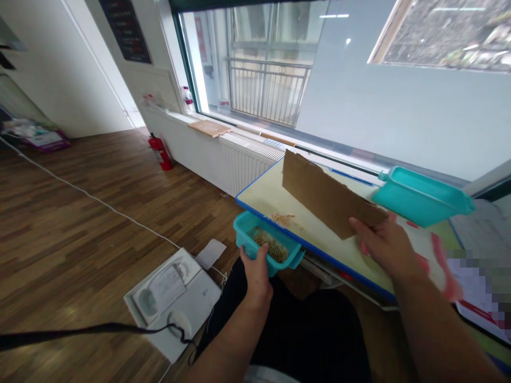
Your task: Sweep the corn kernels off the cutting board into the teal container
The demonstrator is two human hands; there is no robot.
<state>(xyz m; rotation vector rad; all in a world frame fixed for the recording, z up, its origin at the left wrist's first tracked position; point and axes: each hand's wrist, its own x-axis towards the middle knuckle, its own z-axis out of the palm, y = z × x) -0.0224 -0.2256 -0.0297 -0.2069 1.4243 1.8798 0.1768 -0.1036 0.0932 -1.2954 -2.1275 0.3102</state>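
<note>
My left hand [256,268] grips the near wall of a teal plastic bin [247,240], held just below the table's edge. Small pale grains [273,247] cover part of its bottom. In my right hand [381,242] is a piece of brown cardboard [323,194], pinched near its right end and tilted over the tabletop [261,191]. A small scatter of pale and orange-brown bits [282,218] lies on the table by the edge, just above the bin. The fingers under the cardboard and under the bin are hidden.
A second teal bin [423,197] stands at the table's right back, near a red-and-white plastic bag [415,244]. A white radiator [239,162] runs below the window. On the floor are a white tray box [173,303], a cable [115,210] and a red fire extinguisher [160,152].
</note>
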